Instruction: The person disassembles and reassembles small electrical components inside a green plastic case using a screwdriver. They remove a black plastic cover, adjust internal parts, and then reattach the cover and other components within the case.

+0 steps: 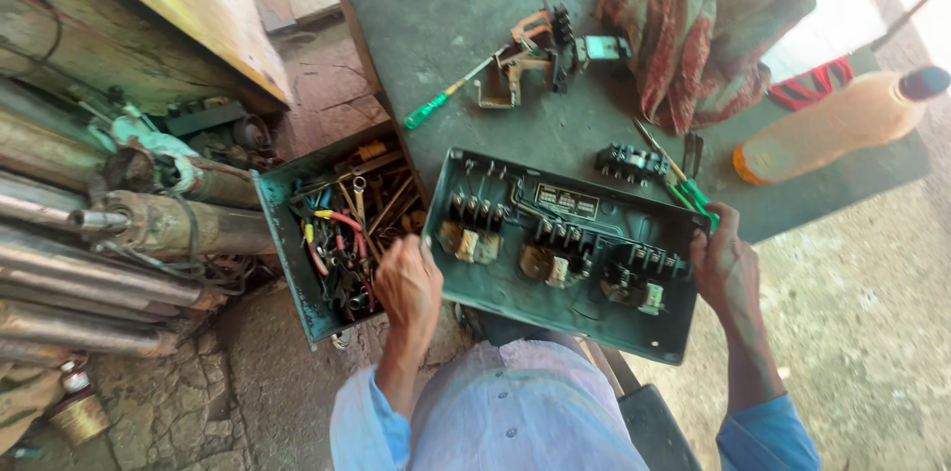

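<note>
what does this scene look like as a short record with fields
left hand: left hand grips the left edge of the green switch box
right hand: right hand holds the box's right edge
box: open, black blocks and wires inside, tilted over the lap
table: green table with a screwdriver, loose metal parts, a cloth, a bottle
beside: toolbox full of tools
far left: metal pipes

Rough repair workshop, open toolbox point(297, 233) crammed with spanners and pliers on cracked stone floor point(188, 402), rusty pipes point(89, 283) stacked alongside, worn green worktop point(446, 5) strewn with screwdriver point(446, 95), loose electrical parts point(540, 50), opened switch box point(565, 253)
</note>
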